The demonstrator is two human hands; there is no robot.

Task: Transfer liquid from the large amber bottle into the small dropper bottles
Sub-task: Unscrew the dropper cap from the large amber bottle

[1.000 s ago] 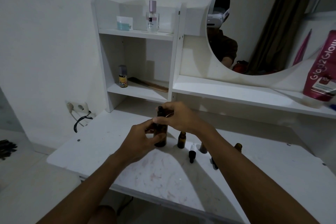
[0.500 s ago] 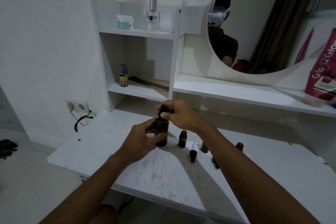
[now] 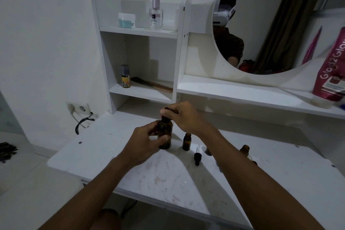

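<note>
Left hand [image 3: 147, 139] curled; right hand [image 3: 183, 117] seemingly pinching.

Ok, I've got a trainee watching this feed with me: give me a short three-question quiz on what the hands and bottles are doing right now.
1. True or false: the left hand grips the body of the large amber bottle, which stands on the white table.
2. Multiple choice: the right hand is at A) the comb on the shelf, B) the black dropper cap on top of the large bottle, C) the loose dropper on the table.
3. Fill in: the small amber bottle just right of the large one has ___ cap on it.

Key: 1 true; 2 B; 3 no. The loose dropper lies beside that small bottle, touched by neither hand.
</note>
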